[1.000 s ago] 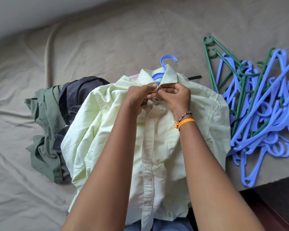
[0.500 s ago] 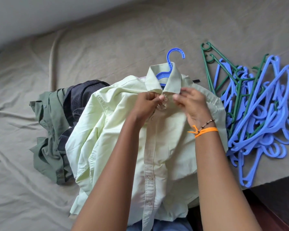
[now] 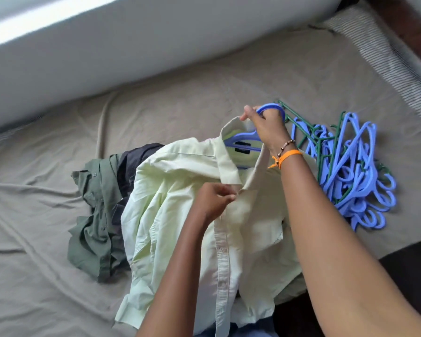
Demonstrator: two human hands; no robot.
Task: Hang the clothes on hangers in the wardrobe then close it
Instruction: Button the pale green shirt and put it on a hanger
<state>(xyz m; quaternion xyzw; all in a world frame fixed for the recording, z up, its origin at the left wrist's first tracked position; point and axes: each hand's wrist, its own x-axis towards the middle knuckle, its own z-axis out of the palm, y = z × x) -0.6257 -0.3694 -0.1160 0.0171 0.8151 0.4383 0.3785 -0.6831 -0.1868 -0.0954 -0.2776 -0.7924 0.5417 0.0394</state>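
Shirt [image 3: 180, 215] was on its hanger [image 3: 243, 137]; right hand [image 3: 267, 125] had moved up to clamp the hook, left hand [image 3: 212, 200] pinching the placket. Ready for lifting.

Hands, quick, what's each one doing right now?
Left hand: pinching the shirt front below the collar.
Right hand: gripping the hanger hook.

view: I had one head camera only, so no second view shared the scene | position: it sat above the bed [image 3: 204, 105], close to the arms | direction: it looked forward and down, tilted to one side | frame: wide-angle, the wall [image 3: 131, 45] ran along the top, the forearms entered from the bottom edge
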